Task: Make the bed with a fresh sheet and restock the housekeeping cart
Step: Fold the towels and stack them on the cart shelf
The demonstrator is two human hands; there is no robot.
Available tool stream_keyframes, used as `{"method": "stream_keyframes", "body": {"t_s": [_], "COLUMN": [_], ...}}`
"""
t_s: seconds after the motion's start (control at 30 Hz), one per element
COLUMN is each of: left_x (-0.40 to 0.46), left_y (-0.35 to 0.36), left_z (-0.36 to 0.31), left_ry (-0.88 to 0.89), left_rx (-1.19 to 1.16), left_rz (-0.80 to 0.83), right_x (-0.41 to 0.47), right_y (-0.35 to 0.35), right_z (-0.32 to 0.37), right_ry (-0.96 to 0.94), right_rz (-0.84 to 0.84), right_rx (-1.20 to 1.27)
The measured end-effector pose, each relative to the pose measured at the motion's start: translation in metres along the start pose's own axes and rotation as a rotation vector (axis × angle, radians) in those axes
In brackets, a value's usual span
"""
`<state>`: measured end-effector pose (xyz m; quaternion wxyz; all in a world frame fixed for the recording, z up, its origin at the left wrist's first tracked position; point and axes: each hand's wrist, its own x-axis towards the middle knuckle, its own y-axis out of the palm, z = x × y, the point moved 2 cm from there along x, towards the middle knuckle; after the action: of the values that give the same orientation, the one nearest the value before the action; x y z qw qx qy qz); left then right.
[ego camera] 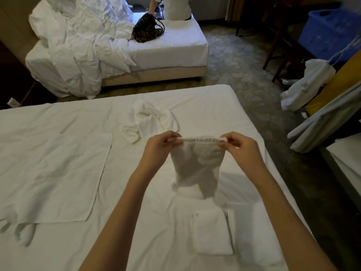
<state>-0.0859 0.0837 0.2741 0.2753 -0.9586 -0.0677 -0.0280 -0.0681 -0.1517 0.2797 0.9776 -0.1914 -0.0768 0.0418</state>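
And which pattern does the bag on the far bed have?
The bag has a dark leopard-like spotted pattern, seen in the head view.

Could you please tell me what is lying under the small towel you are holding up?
Under the small towel lies the bed sheet, with a folded towel nearer you. The part behind the hanging cloth is hidden.

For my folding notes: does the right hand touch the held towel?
Touching. The head view shows the right hand pinching the small towel at its top corner.

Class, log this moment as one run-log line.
left hand: pinches small towel corner | right hand: pinches other corner | towel: hanging above bed
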Motion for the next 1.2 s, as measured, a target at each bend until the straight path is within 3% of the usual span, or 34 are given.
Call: {"method": "stream_keyframes", "body": {"t_s": [0.07, 0.13, 0.2, 0.3, 0.4, 0.5, 0.73, 1.0, 1.2], "left_x": [0.001, 0.001, 0.001, 0.012, 0.020, 0.026, 0.008, -0.097, -0.222], "left_y": [0.000, 0.009, 0.013, 0.009, 0.010, 0.008, -0.025, 0.011, 0.061], "left_z": [0.007, 0.029, 0.047, 0.056, 0.068, 0.089, 0.103, 0.215, 0.318], "left_ry": [-0.018, -0.171, -0.220, -0.171, -0.194, -0.226, -0.189, -0.347, -0.552], "left_rx": [0.031, 0.215, 0.292, 0.095, -0.105, -0.094, -0.041, 0.013, 0.014], "left_rz": [-0.074, 0.024, 0.002, -0.098, -0.080, -0.083, -0.206, -0.039, 0.396], "right_x": [0.009, 0.011, 0.013, 0.026, 0.039, 0.045, 0.043, -0.055, -0.189], "right_y": [0.006, 0.028, 0.045, 0.058, 0.071, 0.090, 0.126, 0.188, 0.227], "right_z": [-0.005, -0.029, -0.049, -0.054, -0.058, -0.065, -0.061, -0.158, -0.242], "right_ry": [-0.005, 0.151, 0.218, 0.198, 0.207, 0.266, 0.198, 0.400, 0.673], "right_rz": [-0.006, 0.111, 0.133, 0.086, 0.151, 0.210, 0.236, 0.355, 0.563], "right_rx": [-0.040, -0.185, -0.279, -0.210, -0.128, -0.010, 0.134, 0.095, -0.013]}}
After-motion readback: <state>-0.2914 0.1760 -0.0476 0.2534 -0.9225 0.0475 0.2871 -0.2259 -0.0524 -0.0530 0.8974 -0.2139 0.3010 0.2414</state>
